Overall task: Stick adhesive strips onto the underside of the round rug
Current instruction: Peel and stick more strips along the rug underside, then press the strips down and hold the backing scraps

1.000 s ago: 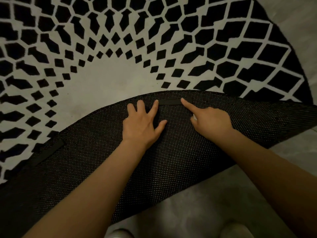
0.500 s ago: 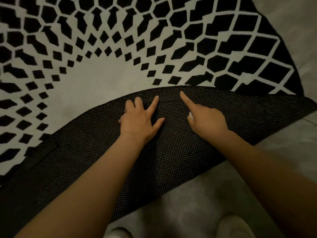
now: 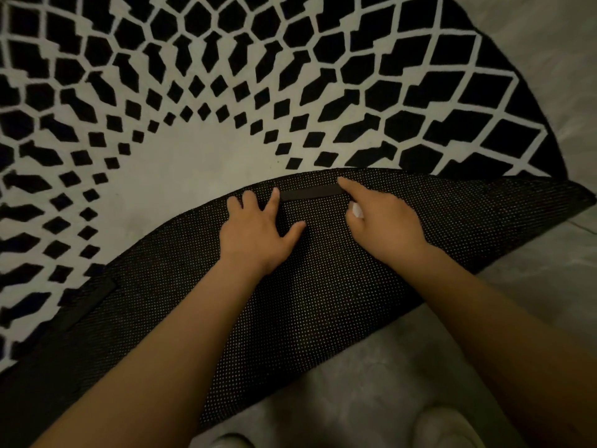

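Right hand forefinger presses strip end.

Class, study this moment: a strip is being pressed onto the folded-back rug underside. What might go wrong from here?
1. Only the right hand's index tip and the left hand's fingers press the strip's ends; its middle may bond poorly.
2. The folded flap may spring back if released.
3. White scrap in the right hand might drop onto the adhesive.

Black-and-white geometric rug, white-dotted black underside
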The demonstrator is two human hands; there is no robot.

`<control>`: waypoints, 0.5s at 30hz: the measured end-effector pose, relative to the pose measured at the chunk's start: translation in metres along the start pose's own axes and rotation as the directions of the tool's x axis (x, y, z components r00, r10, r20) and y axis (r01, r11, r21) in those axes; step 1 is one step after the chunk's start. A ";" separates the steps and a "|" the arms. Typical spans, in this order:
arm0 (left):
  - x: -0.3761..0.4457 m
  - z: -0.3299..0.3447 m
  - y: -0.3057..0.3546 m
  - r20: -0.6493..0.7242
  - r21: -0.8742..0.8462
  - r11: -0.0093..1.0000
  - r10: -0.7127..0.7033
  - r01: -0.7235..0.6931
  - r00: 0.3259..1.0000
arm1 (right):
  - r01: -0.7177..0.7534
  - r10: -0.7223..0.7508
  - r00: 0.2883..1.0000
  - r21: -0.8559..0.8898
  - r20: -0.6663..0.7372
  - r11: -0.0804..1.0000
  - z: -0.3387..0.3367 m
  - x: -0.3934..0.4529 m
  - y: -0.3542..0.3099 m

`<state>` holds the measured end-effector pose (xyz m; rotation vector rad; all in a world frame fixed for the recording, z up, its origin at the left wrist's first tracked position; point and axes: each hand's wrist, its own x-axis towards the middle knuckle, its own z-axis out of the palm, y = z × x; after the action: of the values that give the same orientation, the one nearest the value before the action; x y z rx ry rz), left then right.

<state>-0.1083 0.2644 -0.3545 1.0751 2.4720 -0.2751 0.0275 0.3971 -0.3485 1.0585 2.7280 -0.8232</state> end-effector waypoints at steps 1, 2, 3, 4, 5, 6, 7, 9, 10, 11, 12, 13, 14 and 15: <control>0.000 -0.001 0.000 0.005 -0.005 1.000 -0.009 0.009 1.000 | 0.018 -0.017 1.000 0.042 -0.022 0.999 -0.002 0.000 -0.004; -0.001 -0.003 0.000 0.010 -0.004 1.000 -0.010 0.010 1.000 | 0.022 -0.020 0.999 0.072 -0.041 0.997 -0.004 -0.001 -0.007; -0.001 -0.004 0.000 0.017 -0.005 1.000 -0.012 0.012 1.000 | 0.015 -0.009 0.998 0.106 -0.055 0.994 -0.006 -0.001 -0.010; -0.001 -0.006 -0.002 0.026 -0.016 1.000 -0.015 0.016 1.000 | -0.004 0.013 0.998 0.138 -0.063 0.990 -0.008 0.000 -0.013; -0.004 -0.007 -0.003 0.042 -0.039 0.999 -0.026 0.027 0.999 | -0.019 0.029 0.998 0.154 -0.062 0.988 -0.011 -0.002 -0.014; -0.006 -0.009 -0.005 0.055 -0.068 0.997 -0.040 0.044 0.998 | -0.026 0.036 0.997 0.157 -0.062 0.987 -0.014 -0.002 -0.015; -0.009 -0.011 -0.006 0.068 -0.098 0.993 -0.055 0.061 0.996 | -0.032 0.042 0.997 0.151 -0.060 0.988 -0.018 -0.002 -0.017; -0.014 -0.017 -0.009 0.088 -0.152 0.984 -0.081 0.094 0.993 | -0.036 0.046 0.997 0.152 -0.062 0.988 -0.029 -0.003 -0.023; -0.017 -0.020 -0.011 0.094 -0.169 0.980 -0.089 0.104 0.992 | -0.028 0.040 0.997 0.166 -0.067 0.986 -0.034 -0.005 -0.026; -0.022 -0.029 -0.013 0.086 -0.183 0.978 -0.090 0.104 0.992 | -0.016 0.030 0.997 0.184 -0.076 0.983 -0.043 -0.008 -0.033; -0.026 -0.037 -0.014 0.074 -0.191 0.976 -0.088 0.101 0.993 | -0.015 0.032 0.997 0.218 -0.074 0.976 -0.050 -0.011 -0.040; -0.032 -0.048 -0.015 0.051 -0.195 0.976 -0.084 0.093 0.995 | -0.018 0.041 0.996 0.280 -0.076 0.960 -0.059 -0.015 -0.049; -0.038 -0.061 -0.017 0.023 -0.194 0.978 -0.079 0.082 0.997 | -0.030 0.062 0.995 0.357 -0.078 0.934 -0.067 -0.017 -0.057; -0.044 -0.073 -0.018 0.000 -0.193 0.978 -0.073 0.072 0.997 | -0.053 0.098 0.992 0.448 -0.076 0.892 -0.072 -0.017 -0.064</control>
<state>-0.1167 0.2489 -0.2693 0.9080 2.4875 -0.0508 0.0049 0.3851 -0.2541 1.3012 2.6122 -1.4704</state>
